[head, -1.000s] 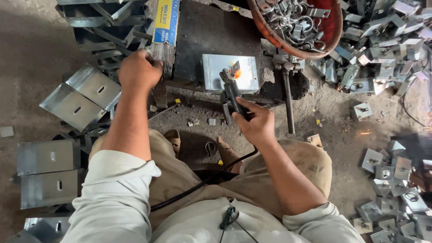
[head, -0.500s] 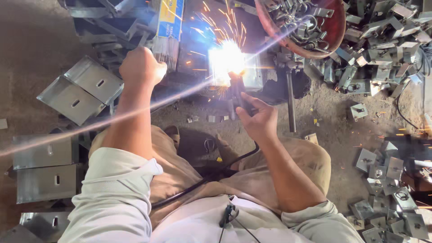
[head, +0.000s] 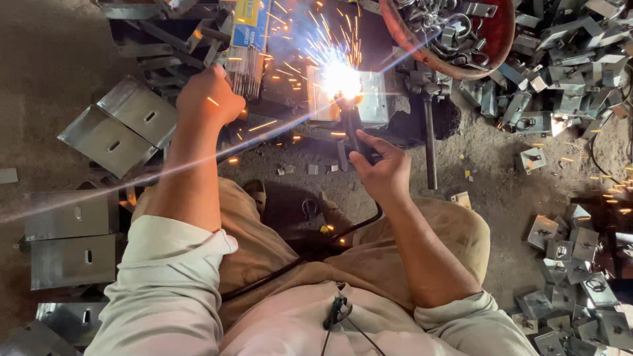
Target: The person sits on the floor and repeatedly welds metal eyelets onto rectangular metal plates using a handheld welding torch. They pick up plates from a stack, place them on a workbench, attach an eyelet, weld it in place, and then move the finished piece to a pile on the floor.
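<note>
At the upper middle of the frame a metal plate (head: 369, 99) lies on the floor (head: 53, 53), with the welding arc (head: 341, 79) at its left edge. The electrode holder (head: 353, 135) lies just below it, in the right hand (head: 382, 171). The left hand (head: 208, 99) sits left of the plate, beside a bundle of welding rods (head: 245, 69). A bowl (head: 395, 33) of metal rings sits at upper right. Folded brackets (head: 115, 128) lie at the left, small brackets (head: 573, 250) at lower right.

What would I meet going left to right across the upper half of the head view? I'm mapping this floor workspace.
Slotted folded metal plates → left hand → welding arc on a small metal plate → red basin of metal fittings → pile of small metal brackets.
</note>
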